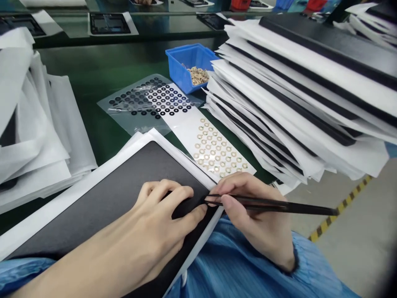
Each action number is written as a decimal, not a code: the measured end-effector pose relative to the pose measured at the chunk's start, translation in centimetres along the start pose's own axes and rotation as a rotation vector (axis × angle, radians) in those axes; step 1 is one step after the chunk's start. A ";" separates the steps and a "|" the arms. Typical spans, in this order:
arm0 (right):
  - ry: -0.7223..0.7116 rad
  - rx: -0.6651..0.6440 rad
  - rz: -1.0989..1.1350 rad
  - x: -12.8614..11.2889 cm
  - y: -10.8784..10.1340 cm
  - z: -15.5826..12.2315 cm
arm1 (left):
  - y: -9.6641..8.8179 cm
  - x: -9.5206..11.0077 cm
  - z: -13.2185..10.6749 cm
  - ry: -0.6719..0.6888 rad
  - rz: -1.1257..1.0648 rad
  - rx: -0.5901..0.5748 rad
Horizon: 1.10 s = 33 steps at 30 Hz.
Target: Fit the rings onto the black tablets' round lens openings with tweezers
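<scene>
A black flat panel (118, 190) lies on white paper at the table's near edge. My left hand (161, 225) rests on the panel's right part, fingers curled and pressed down on it, thumb near the edge. My right hand (251, 219) is closed on black tweezers (279, 205), whose tips point left and meet the panel just beside my left fingers. Just behind lies a white backing sheet (198, 132) with rows of small black rings and tan rings.
A tall slanted stack of black panels interleaved with white paper (297, 95) fills the right side. A blue bin (186, 62) holds small tan scraps. Loose white sheets (34, 132) pile up at the left. A clear film with rings (133, 103) lies on the green table.
</scene>
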State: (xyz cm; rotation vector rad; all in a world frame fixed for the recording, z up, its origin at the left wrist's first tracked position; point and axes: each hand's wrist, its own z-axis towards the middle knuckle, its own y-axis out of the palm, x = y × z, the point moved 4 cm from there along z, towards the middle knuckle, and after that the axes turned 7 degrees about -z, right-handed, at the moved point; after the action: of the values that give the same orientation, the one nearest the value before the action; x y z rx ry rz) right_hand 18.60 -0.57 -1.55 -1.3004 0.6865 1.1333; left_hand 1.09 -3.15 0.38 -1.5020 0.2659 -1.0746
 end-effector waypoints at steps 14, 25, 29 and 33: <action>0.031 0.027 -0.010 -0.4 0.6 0.4 | 0.1 -0.3 0.2 -0.004 0.014 0.026; 0.024 0.008 -0.033 -0.6 0.5 0.4 | 0.3 -0.4 0.0 -0.033 -0.041 0.046; 0.019 0.024 -0.061 -0.9 0.5 0.6 | 0.1 -0.3 0.2 -0.031 -0.007 0.017; 0.018 0.027 -0.070 -1.1 0.5 0.7 | 0.1 -0.3 0.1 -0.026 0.006 0.028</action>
State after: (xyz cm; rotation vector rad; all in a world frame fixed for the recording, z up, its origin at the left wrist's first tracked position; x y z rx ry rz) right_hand 17.64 -0.25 -0.58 -1.3034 0.6628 1.0532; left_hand 1.09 -2.91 0.18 -1.4878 0.2363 -1.0495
